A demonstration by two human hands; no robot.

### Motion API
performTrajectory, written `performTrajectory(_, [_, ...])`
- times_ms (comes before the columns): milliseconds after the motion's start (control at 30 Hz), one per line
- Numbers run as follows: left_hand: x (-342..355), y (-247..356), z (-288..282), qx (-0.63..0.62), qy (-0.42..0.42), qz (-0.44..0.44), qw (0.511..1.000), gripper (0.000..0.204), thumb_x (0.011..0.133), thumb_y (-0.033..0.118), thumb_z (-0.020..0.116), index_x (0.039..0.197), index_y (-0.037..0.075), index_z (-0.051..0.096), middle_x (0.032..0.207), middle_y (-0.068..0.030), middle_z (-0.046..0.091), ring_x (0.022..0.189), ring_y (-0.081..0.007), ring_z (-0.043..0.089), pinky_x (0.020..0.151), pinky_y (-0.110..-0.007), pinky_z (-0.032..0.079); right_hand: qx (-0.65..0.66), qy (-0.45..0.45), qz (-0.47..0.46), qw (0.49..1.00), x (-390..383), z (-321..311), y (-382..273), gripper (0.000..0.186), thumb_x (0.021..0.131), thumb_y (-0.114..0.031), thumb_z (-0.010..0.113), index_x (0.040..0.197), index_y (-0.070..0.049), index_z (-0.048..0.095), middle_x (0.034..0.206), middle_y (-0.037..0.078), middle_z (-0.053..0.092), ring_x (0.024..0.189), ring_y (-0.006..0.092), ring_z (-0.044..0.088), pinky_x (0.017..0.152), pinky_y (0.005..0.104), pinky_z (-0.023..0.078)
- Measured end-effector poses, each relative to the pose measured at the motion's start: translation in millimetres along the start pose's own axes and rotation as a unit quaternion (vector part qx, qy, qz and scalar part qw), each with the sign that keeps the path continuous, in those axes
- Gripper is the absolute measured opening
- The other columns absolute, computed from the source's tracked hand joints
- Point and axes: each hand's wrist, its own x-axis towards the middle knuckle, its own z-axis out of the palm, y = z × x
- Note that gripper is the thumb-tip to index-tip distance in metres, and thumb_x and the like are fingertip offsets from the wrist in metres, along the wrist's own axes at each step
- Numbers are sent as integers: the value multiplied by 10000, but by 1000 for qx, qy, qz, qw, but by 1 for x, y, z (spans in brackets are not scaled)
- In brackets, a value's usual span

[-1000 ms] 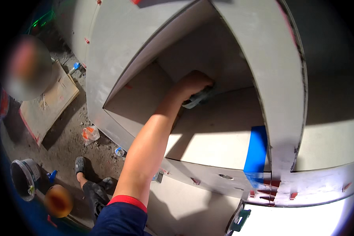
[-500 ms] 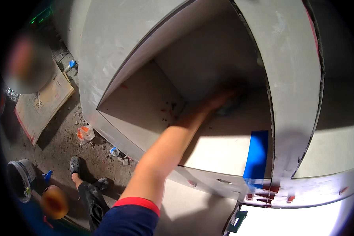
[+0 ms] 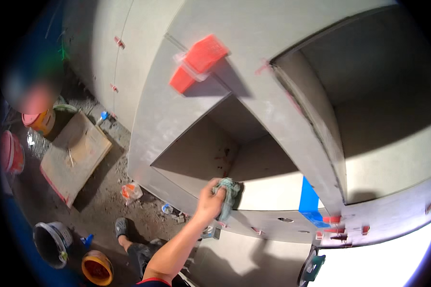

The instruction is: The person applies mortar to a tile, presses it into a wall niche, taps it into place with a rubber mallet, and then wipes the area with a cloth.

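Note:
My right hand (image 3: pixel 209 203) is closed round a crumpled grey-green rag (image 3: pixel 231 196). It holds the rag at the front lower edge of a box-shaped niche (image 3: pixel 268 155) lined with pale grey panels, where the rag touches or hangs just over the rim. Small reddish and dark bits (image 3: pixel 223 160) show on the niche's inner side wall. Blue tape (image 3: pixel 309 198) runs over the same front edge, to the right of the rag. My left hand is out of the picture.
An orange-red block (image 3: pixel 206 53) sits across a panel joint above the niche. A second recess (image 3: pixel 383 110) opens at right. Red wedges (image 3: pixel 333 220) stick out of the lower joint. Buckets (image 3: pixel 52 244), a stained board (image 3: pixel 76 155) and rubble lie on the floor at left.
My right hand has come from deep inside the niche out to its front edge, with the rag in it. The view has shifted, and the orange-red block is now visible.

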Motion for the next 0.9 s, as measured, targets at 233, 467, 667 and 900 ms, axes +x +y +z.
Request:
performTrajectory(233, [103, 76, -61, 510, 38, 228, 829, 340, 738, -9, 567, 1052, 49, 683, 1098, -214, 645, 1038, -338, 609, 903, -405, 486, 73, -27, 39, 996, -21, 8, -63, 393, 910, -316, 624, 1079, 37, 658, 790, 81, 657, 669, 169, 565, 590, 324, 467])
performTrajectory(467, [147, 18, -39, 634, 27, 415, 652, 299, 826, 239, 613, 1052, 47, 651, 1079, -186, 656, 1065, -385, 586, 932, -457, 458, -14, -66, 143, 987, -27, 52, 3, 394, 903, -406, 609, 1052, -49, 683, 747, 64, 659, 595, 154, 555, 508, 344, 443])
performTrajectory(667, [127, -20, -16, 675, -167, 379, 610, 432, 900, 325, 497, 1196, 31, 607, 1220, -192, 611, 1152, -358, 562, 1009, -457, 422, 77, -20, 73, 994, -38, 88, 51, 388, 915, -437, 591, 997, -71, 690, 714, 41, 643, 587, 150, 548, 569, 336, 440])
performTrajectory(900, [125, -20, -43, 694, -131, 406, 580, 363, 835, 143, 536, 1146, -11, 643, 1211, -194, 615, 1144, -356, 556, 1010, -462, 422, 56, -59, 58, 995, -35, 91, 53, 380, 936, -415, 577, 896, -49, 670, 693, 31, 624, 605, 139, 550, 601, 332, 446])
